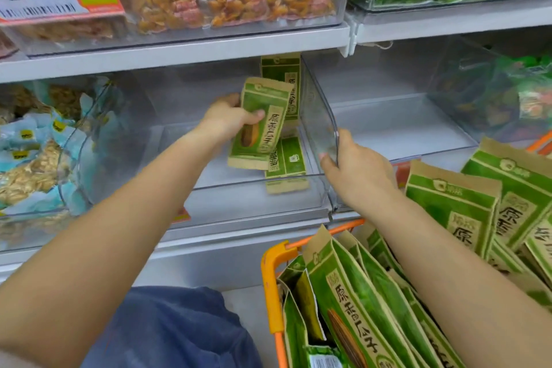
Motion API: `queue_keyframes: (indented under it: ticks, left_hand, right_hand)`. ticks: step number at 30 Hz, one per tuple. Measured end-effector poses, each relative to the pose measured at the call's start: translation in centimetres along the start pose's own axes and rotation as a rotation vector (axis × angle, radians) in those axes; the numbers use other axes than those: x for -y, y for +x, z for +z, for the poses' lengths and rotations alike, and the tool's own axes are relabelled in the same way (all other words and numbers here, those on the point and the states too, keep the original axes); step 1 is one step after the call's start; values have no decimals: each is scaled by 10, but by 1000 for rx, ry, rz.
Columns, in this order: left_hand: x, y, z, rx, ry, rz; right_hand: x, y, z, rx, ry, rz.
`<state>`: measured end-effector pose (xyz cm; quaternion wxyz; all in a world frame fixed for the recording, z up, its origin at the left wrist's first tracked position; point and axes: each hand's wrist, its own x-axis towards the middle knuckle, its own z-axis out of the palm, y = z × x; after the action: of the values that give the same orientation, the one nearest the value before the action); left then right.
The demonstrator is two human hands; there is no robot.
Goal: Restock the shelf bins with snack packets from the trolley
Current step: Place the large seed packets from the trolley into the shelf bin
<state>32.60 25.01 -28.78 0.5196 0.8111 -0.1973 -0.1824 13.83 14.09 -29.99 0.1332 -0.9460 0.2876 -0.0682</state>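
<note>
Nearest the camera, green snack packets (352, 308) are stacked in the orange trolley (273, 278) below the clear bin (209, 182); one packet (258, 125) is pinched by the left hand (228, 118) inside the bin; its right wall is gripped by the right hand (355, 170), seemingly to steady it.

Both arms are bare from the hands up to the picture's edge, with no sleeves, watch, rings or gloves showing. The left hand (227, 120) and right hand (357, 172) are bare too. Below sits dark blue cloth clothing (167, 329), soft and wrinkled.
</note>
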Motion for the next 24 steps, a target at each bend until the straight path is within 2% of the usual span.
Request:
queue_keyframes:
  ticks: [2, 4, 5, 7, 10, 12, 14, 15, 16, 17, 19, 20, 22, 24]
  left_hand:
    - [2, -5, -14, 12, 12, 48]
    - [3, -17, -25, 63, -77, 109]
    - [4, -25, -27, 121, -115, 165]
    - [3, -43, -20, 279, -138, 280]
    - [-4, -62, -6, 491, -132, 354]
    - [-1, -54, -9, 601, -270, 275]
    - [9, -36, -15, 547, -427, 125]
    - [17, -26, -15, 433, -337, 122]
    - [27, -15, -14, 333, -110, 187]
    - [38, -4, -13, 308, 171, 278]
    - [53, 9, -6, 469, 682, 416]
    - [57, 13, -1, 582, 822, 434]
    - [56, 13, 9, 752, 911, 381]
    - [52, 11, 18, 781, 941, 397]
  right_hand:
    - [-1, 1, 1, -33, 143, 1]
    - [-2, 1, -2, -160, 337, -73]
    - [0, -1, -3, -220, 408, -145]
    - [6, -4, -2, -235, 531, -268]
    - [8, -3, 4, -269, 654, -318]
    - [3, -2, 4, -291, 689, -286]
    - [0, -2, 1, -263, 740, -251]
    - [-1, -3, 0, -257, 745, -240]
    - [-1, -4, -1, -263, 736, -231]
    - [0, -5, -1, -275, 719, -217]
    - [1, -6, -2, -293, 723, -189]
    - [1, -6, -2, -292, 738, -177]
    - [1, -6, -1, -276, 735, -168]
    - [1, -5, 0, -270, 725, -170]
